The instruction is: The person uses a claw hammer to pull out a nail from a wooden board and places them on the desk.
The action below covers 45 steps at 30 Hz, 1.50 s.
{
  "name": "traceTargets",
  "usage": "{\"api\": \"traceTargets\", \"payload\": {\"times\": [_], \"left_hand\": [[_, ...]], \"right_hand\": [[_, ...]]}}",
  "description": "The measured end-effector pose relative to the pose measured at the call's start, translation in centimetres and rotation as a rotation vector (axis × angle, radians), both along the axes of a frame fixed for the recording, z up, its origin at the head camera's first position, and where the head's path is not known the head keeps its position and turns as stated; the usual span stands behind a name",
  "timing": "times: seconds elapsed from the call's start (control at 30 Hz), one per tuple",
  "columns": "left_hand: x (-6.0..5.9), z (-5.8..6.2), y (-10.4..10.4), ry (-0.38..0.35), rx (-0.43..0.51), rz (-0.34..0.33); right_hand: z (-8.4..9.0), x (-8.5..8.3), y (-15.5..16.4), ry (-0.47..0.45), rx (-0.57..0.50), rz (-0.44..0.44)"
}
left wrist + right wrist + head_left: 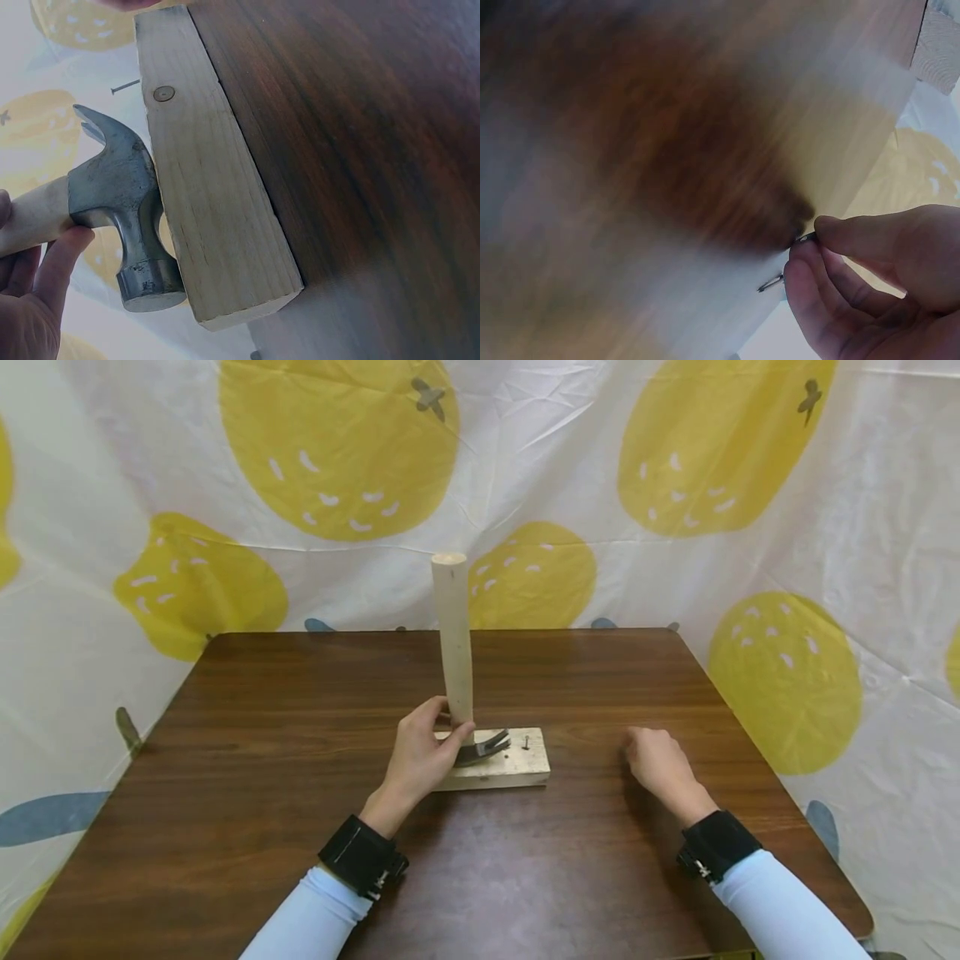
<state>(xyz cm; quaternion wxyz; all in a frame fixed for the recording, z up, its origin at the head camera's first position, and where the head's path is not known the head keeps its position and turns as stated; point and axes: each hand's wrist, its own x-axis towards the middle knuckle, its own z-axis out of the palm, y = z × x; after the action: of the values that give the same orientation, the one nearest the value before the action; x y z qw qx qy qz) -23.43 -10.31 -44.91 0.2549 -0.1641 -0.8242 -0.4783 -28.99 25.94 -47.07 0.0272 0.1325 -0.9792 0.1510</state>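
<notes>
- The left hand (415, 758) is being closed round the claw hammer (124, 217) just below its head, with the fingers curled on the wooden handle (454, 639), which is being held upright.
- The hammer's steel head is being rested on the wooden block (517, 765), which is lying flat at the middle of the table (262, 760); the claw is being pointed toward an upright nail (526, 742) standing in the block.
- A second nail (163, 94) is being shown driven flush in the block's face.
- The right hand (660, 764) is being kept well apart, on the table, with a small loose nail (784, 261) being pinched between thumb and fingertips.
- Risk: with the grip so close to the head, the tall handle is likely being poorly controlled and could tip.
- Risk: the block is not being held down, so it could slide or lift under any force.
- Risk: the pinched nail could be dropped and roll away.
</notes>
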Motion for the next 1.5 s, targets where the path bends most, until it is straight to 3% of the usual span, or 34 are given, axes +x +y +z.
{"api": "traceTargets", "payload": {"times": [0.47,0.93,1.13,1.27,1.5], "left_hand": [[0.0,-0.2,0.2,-0.031,0.025,0.0],[0.0,-0.4,0.6,0.037,0.008,-0.022],[-0.1,-0.3,0.8,0.031,-0.013,-0.032],[-0.1,0.0,1.0,0.011,-0.037,-0.033],[-0.5,0.7,1.5,0.016,-0.086,-0.024]], "right_hand": [[-0.3,0.0,1.0,-0.04,0.017,-0.054],[-0.6,-0.4,2.1,-0.055,0.033,-0.074],[-0.4,-0.2,2.1,-0.03,0.021,-0.077],[-0.2,0.2,1.6,0.037,0.011,-0.04],[-0.1,0.6,-0.4,0.15,-0.028,0.133]]}}
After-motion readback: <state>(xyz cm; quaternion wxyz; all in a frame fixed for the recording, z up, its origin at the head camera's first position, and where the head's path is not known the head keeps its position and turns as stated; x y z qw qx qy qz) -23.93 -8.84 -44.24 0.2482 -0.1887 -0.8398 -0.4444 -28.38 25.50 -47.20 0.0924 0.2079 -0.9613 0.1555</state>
